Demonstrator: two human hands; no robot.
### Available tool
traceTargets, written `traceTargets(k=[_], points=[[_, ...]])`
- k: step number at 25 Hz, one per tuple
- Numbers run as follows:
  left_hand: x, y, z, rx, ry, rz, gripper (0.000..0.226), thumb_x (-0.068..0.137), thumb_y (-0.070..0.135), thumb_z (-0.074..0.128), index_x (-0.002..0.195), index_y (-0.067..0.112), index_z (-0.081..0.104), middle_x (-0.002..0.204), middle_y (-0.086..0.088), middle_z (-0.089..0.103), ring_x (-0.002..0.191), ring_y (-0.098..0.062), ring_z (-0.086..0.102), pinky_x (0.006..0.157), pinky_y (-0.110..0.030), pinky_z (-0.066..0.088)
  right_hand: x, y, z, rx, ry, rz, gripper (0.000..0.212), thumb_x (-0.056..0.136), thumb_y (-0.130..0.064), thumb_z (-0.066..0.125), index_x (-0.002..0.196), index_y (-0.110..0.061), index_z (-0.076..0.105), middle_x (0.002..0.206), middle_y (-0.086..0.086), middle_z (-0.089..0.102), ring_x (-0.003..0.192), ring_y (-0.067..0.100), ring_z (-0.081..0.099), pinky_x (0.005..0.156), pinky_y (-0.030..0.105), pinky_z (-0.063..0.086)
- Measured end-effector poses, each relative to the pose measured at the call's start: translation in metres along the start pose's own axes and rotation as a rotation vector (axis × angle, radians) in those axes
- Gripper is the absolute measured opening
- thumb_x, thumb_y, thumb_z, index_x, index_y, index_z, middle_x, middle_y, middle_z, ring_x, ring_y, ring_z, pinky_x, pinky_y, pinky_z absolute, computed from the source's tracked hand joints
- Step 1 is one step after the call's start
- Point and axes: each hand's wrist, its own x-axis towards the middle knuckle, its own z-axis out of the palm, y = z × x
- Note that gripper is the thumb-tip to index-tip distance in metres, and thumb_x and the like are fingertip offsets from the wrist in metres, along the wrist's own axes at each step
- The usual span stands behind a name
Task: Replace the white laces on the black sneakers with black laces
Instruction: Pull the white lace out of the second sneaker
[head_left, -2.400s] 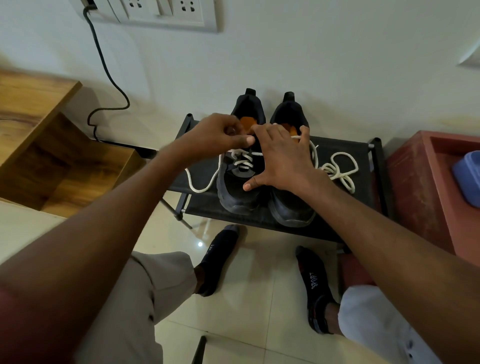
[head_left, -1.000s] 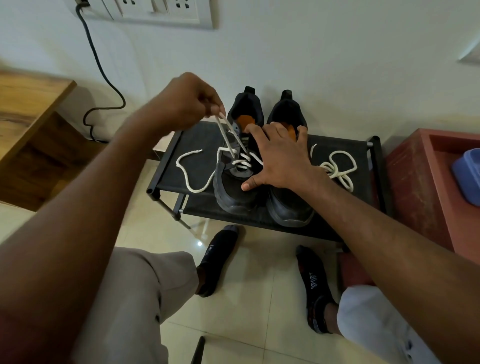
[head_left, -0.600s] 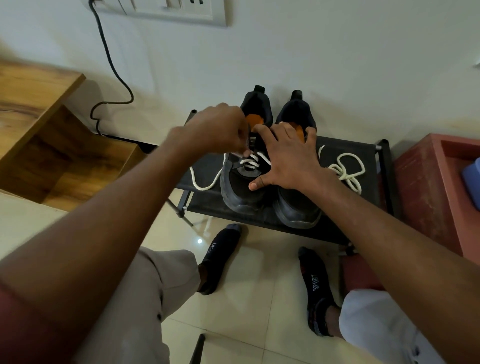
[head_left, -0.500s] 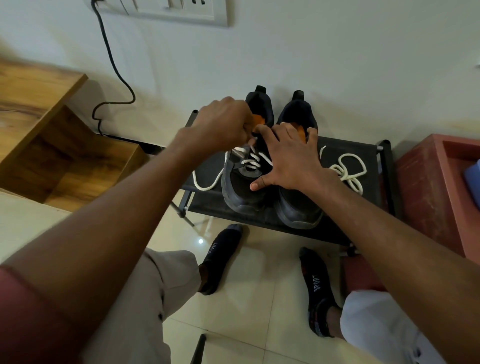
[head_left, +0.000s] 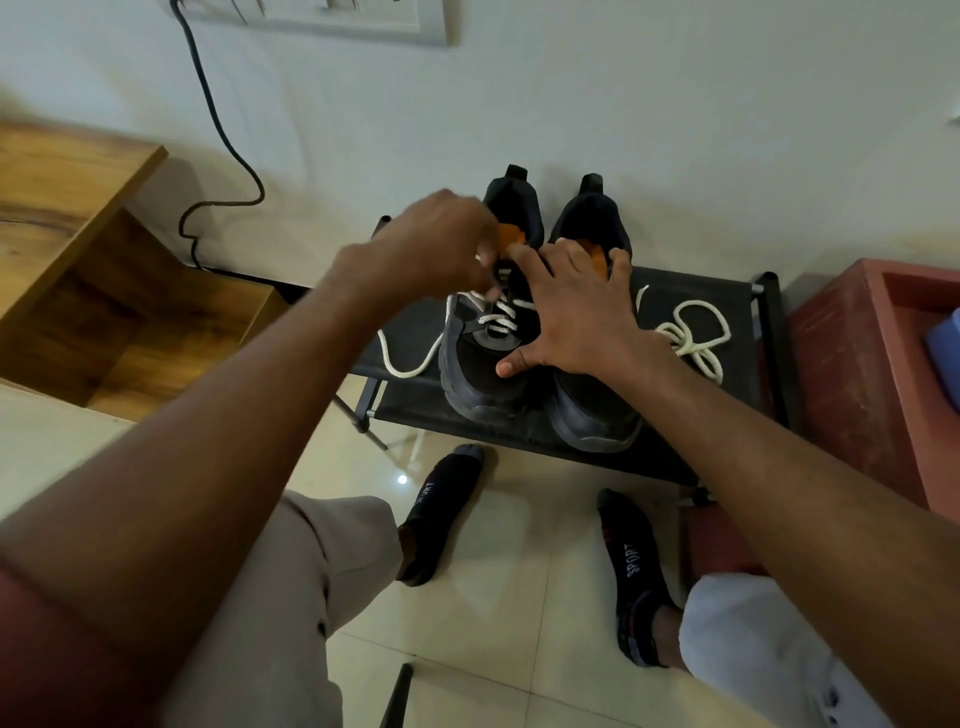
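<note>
Against the white wall, a low black rack (head_left: 737, 306) carries both black sneakers (head_left: 483, 364) mid-shelf. My right hand (head_left: 571, 312) lies spread flat across them; my left hand (head_left: 441, 249) is blurred, so I cannot tell its grip. One white lace (head_left: 691, 332) lies loose toward the right edge; the left shoe's lace (head_left: 498, 312) remains partly threaded. I see no black laces.

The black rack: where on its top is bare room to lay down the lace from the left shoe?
On the rack, bare fabric shows at the front left corner, before the trailing white lace, and along the front right edge. The middle is crowded by both sneakers and both hands; the loose lace pile fills the right.
</note>
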Motion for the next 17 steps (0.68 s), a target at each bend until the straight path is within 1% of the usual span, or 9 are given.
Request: traceTargets(k=[3,6,8,10,12,14,15,16,17], points=[[0.001,-0.004,0.011,0.098,0.023,-0.072,0.009,0.084,0.029,0.076,0.089,0.021,0.077,0.091,-0.005,0.069,0.096,-0.032,0.065,0.074,-0.041,0.047,0.0,0.0,0.0,0.003,-0.006,0.0,0.129,0.061,-0.083,0.079,0.161,-0.033,0.016,0.164,0.006,0.03,0.158,0.031,0.015,0.12,0.073,0.011],[0.003,0.008,0.009,0.204,0.121,-0.091,0.022,0.092,0.04,0.068,0.098,0.019,0.074,0.107,-0.005,0.06,0.111,-0.03,0.055,0.099,-0.055,0.036,-0.001,-0.001,-0.002,0.002,-0.017,0.003,0.13,0.062,-0.083,0.078,0.162,-0.032,0.013,0.165,0.007,0.029,0.158,0.031,0.015,0.12,0.073,0.011],[0.005,0.01,-0.003,0.223,0.196,-0.084,0.021,0.095,0.036,0.065,0.101,0.018,0.072,0.115,-0.007,0.059,0.114,-0.03,0.057,0.11,-0.065,0.026,0.0,-0.001,-0.003,0.01,-0.023,0.004,0.128,0.061,-0.083,0.079,0.16,-0.032,0.014,0.165,0.007,0.03,0.158,0.031,0.016,0.12,0.073,0.011],[0.006,0.002,-0.015,0.111,0.304,-0.116,0.014,0.096,0.021,0.061,0.104,0.015,0.07,0.115,-0.005,0.064,0.11,-0.029,0.063,0.11,-0.056,0.035,-0.001,-0.001,-0.004,0.022,-0.018,0.013,0.128,0.06,-0.082,0.08,0.159,-0.032,0.017,0.164,0.007,0.032,0.158,0.031,0.018,0.12,0.073,0.011],[0.0,-0.004,-0.023,-0.311,0.449,-0.219,0.019,0.093,0.006,0.049,0.098,0.012,0.066,0.1,0.003,0.072,0.101,-0.021,0.071,0.096,-0.041,0.053,-0.002,-0.002,-0.004,0.026,-0.011,0.026,0.129,0.058,-0.081,0.082,0.158,-0.029,0.019,0.163,0.006,0.034,0.157,0.03,0.02,0.12,0.072,0.011],[-0.007,-0.008,-0.031,-1.085,0.633,-0.38,0.021,0.101,0.004,0.04,0.091,0.009,0.058,0.089,-0.003,0.073,0.09,-0.018,0.077,0.084,-0.037,0.061,-0.003,-0.002,-0.005,0.023,-0.007,0.041,0.13,0.057,-0.081,0.082,0.157,-0.027,0.02,0.163,0.005,0.035,0.157,0.029,0.02,0.12,0.072,0.011],[-0.01,-0.009,-0.036,-1.502,0.683,-0.473,0.025,0.109,0.011,0.037,0.092,0.009,0.056,0.086,-0.007,0.073,0.085,-0.02,0.078,0.077,-0.037,0.062,-0.003,-0.003,-0.006,0.023,-0.008,0.047,0.13,0.056,-0.081,0.083,0.156,-0.026,0.02,0.163,0.005,0.035,0.157,0.029,0.019,0.12,0.072,0.011],[-0.013,-0.012,-0.037,-1.756,0.694,-0.51,0.03,0.113,0.02,0.035,0.093,0.009,0.054,0.079,-0.008,0.071,0.075,-0.02,0.076,0.068,-0.035,0.062,-0.003,-0.004,-0.007,0.024,-0.011,0.052,0.129,0.056,-0.081,0.083,0.155,-0.026,0.021,0.163,0.005,0.035,0.158,0.029,0.019,0.12,0.071,0.011],[-0.015,-0.016,-0.039,-1.807,0.666,-0.515,0.032,0.114,0.024,0.035,0.094,0.01,0.054,0.07,-0.004,0.067,0.063,-0.018,0.07,0.058,-0.031,0.056,-0.003,-0.005,-0.007,0.025,-0.014,0.054,0.129,0.056,-0.08,0.083,0.155,-0.027,0.021,0.163,0.005,0.035,0.158,0.029,0.019,0.12,0.071,0.011]])
